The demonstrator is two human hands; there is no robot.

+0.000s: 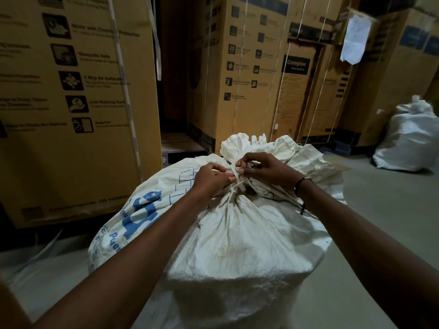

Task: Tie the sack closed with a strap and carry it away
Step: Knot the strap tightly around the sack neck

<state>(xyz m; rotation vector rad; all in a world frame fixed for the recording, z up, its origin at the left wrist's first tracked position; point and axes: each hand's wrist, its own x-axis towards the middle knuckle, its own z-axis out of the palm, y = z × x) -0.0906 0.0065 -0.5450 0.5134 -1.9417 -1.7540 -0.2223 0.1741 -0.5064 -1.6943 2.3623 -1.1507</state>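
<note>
Sack, white and woven with blue print on its left side, fills the lower middle of the frame, standing upright and bulging on a grey floor. Its mouth is gathered into a neck at the middle of the frame, and the loose cloth above the neck fans out toward the upper right. Strap, a narrow white band, is wound around that neck, with a short end sticking out just below the hands.

Both hands meet at the neck, one on each side of it. Left hand comes in from the lower left, its fingers curled and pinching the strap at the neck. Right hand comes in from the lower right, its fingers bent and pinching the strap from the other side, fingertips almost touching those of the left hand. A dark band circles the right wrist. Both forearms stretch forward, bare, over the top of the sack.

What fills the sack cannot be seen.

Tall cardboard boxes bound with white bands stand across the upper left and upper middle of the frame. A second white sack sits on the floor at the right edge, well apart from the first.
</note>
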